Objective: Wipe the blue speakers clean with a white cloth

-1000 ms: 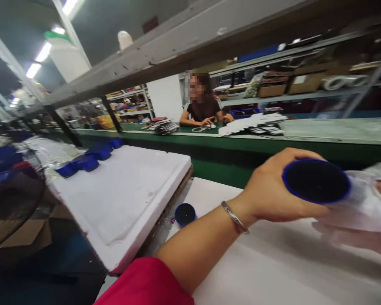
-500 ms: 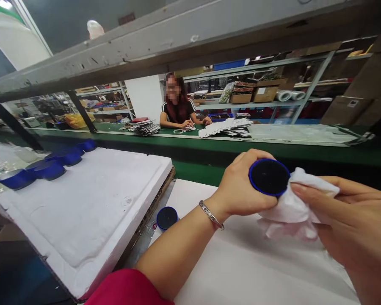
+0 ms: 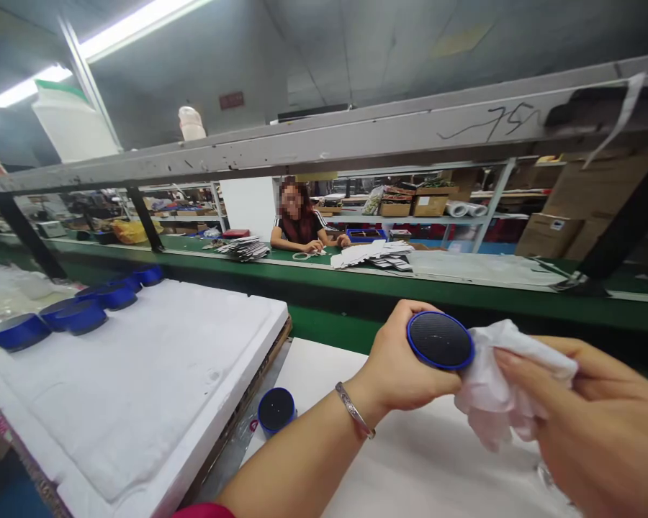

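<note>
**Speaker in one hand, cloth in the other**

I see the round blue speaker [image 3: 441,340] up in front of me, over the white table [image 3: 410,467], its dark mesh face turned toward the camera. My left hand [image 3: 405,370] is wrapped around its body from the nine o'clock side, fingers closed firmly on it, a metal bracelet [image 3: 355,411] at the wrist. At three o'clock of the speaker my right hand [image 3: 599,424] is bunched around a white cloth [image 3: 497,381], fingers pinched together on it, and the cloth touches the speaker's right rim.

Moving outward: at about seven o'clock from the speaker, a second blue speaker [image 3: 276,411] stands on the table's left edge, mesh face up, well apart from my hands. Further out at nine o'clock lies a white foam board [image 3: 156,381], and along its far left edge sits a row of blue shells [image 3: 81,314]. At twelve o'clock runs a green conveyor [image 3: 464,288] under a grey shelf rail [image 3: 356,140]. Beyond it a co-worker [image 3: 301,223] sits at the far bench, hands near stacks of flat white cards [image 3: 372,255].
</note>
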`<state>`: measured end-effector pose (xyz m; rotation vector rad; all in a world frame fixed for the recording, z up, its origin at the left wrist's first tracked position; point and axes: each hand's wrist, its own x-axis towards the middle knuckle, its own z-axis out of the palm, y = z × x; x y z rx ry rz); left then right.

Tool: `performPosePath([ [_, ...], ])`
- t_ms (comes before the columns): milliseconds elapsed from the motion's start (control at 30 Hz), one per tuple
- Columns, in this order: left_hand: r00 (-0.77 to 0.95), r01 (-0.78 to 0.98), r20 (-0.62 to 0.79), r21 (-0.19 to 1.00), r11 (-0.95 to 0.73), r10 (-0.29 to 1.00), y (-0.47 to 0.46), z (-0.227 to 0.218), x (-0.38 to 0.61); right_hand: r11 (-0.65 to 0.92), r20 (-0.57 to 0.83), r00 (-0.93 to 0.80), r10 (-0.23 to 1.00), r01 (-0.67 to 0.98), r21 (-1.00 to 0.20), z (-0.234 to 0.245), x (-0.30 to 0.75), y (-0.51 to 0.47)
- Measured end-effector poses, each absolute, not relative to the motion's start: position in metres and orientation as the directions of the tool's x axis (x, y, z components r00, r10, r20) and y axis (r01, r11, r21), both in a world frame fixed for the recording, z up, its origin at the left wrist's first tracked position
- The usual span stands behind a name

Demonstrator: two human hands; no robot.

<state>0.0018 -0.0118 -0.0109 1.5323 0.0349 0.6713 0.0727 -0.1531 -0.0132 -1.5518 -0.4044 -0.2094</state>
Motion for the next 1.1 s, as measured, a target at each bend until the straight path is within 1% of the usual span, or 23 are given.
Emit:
performPosePath([
  [67,0.814,-0.381,0.375,0.921,-0.079,0.444,-0.015,-0.01,0.001,-0.06,0.545,0.837,0.053,0.547,-0.835,-0.019,0.055,-0.147],
  [100,0.808,-0.385,0.381,0.919,-0.086,0.45,-0.017,-0.01,0.0,-0.093,0.598,0.801,0.021,0.597,-0.797,-0.02,0.05,-0.144],
  [133,0.803,-0.389,0.394,0.915,-0.107,0.448,-0.019,-0.01,-0.001,-0.111,0.608,0.794,-0.005,0.604,-0.789,-0.021,0.048,-0.141],
  [167,0.801,-0.393,0.409,0.91,-0.131,0.437,-0.021,-0.01,-0.002,-0.094,0.548,0.836,-0.014,0.545,-0.833,-0.02,0.051,-0.138],
  [200,0.81,-0.393,0.416,0.908,-0.143,0.414,-0.023,-0.01,-0.003,-0.042,0.428,0.904,-0.01,0.427,-0.903,-0.019,0.056,-0.136],
  [233,0.827,-0.392,0.409,0.911,-0.126,0.386,-0.025,-0.012,-0.003,0.034,0.276,0.961,0.014,0.275,-0.961,-0.016,0.065,-0.135],
  [267,0.853,-0.39,0.389,0.918,-0.071,0.349,-0.026,-0.013,-0.002,0.116,0.132,0.99,0.056,0.125,-0.985,-0.013,0.074,-0.135],
  [300,0.882,-0.383,0.36,0.923,0.019,0.303,-0.027,-0.015,-0.001,0.193,0.027,0.994,0.104,0.006,-0.981,-0.009,0.083,-0.136],
  [333,0.912,-0.365,0.325,0.921,0.134,0.25,-0.027,-0.017,0.0,0.254,-0.033,0.989,0.143,-0.069,-0.965,-0.005,0.092,-0.137],
  [367,0.937,-0.334,0.292,0.908,0.254,0.192,-0.026,-0.019,0.002,0.288,-0.054,0.984,0.168,-0.101,-0.952,-0.001,0.099,-0.139],
  [433,0.961,-0.272,0.264,0.858,0.436,0.081,-0.021,-0.021,0.006,0.332,-0.054,0.981,0.187,-0.114,-0.936,0.005,0.105,-0.146],
  [500,0.964,-0.24,0.266,0.823,0.515,0.024,-0.016,-0.022,0.01,0.384,-0.012,0.987,0.162,-0.075,-0.92,0.005,0.103,-0.154],
  [567,0.961,-0.253,0.271,0.798,0.546,0.05,-0.012,-0.022,0.011,0.349,0.1,0.992,0.08,0.066,-0.935,0.001,0.093,-0.159],
  [633,0.961,-0.273,0.25,0.781,0.561,0.12,-0.012,-0.022,0.012,0.177,0.315,0.948,0.046,0.302,-0.937,-0.006,0.078,-0.158],
  [700,0.95,-0.311,0.237,0.754,0.579,0.201,-0.015,-0.023,0.012,0.01,0.531,0.845,0.071,0.531,-0.847,-0.014,0.064,-0.152],
  [733,0.944,-0.329,0.232,0.736,0.591,0.236,-0.018,-0.023,0.012,-0.017,0.591,0.805,0.058,0.593,-0.805,-0.017,0.06,-0.147],
  [767,0.938,-0.342,0.226,0.718,0.606,0.262,-0.021,-0.024,0.012,-0.02,0.602,0.797,0.044,0.603,-0.797,-0.02,0.058,-0.142],
  [800,0.936,-0.348,0.217,0.704,0.62,0.279,-0.024,-0.024,0.012,0.005,0.553,0.833,0.029,0.553,-0.833,-0.021,0.059,-0.138],
  [833,0.937,-0.342,0.206,0.698,0.629,0.281,-0.027,-0.025,0.013,0.054,0.456,0.89,0.025,0.454,-0.889,-0.021,0.063,-0.134],
  [867,0.941,-0.333,0.199,0.699,0.633,0.275,-0.029,-0.026,0.013,0.11,0.337,0.94,0.047,0.331,-0.937,-0.019,0.068,-0.132],
  [933,0.946,-0.32,0.202,0.712,0.625,0.254,-0.031,-0.029,0.015,0.203,0.151,0.982,0.109,0.127,-0.971,-0.014,0.08,-0.13],
  [1000,0.946,-0.321,0.212,0.716,0.619,0.246,-0.031,-0.031,0.017,0.258,0.076,0.986,0.147,0.036,-0.965,-0.007,0.091,-0.133],
  [1100,0.962,-0.271,0.189,0.711,0.649,0.195,-0.028,-0.031,0.019,0.312,0.044,0.988,0.146,-0.004,-0.95,0.006,0.097,-0.142],
])
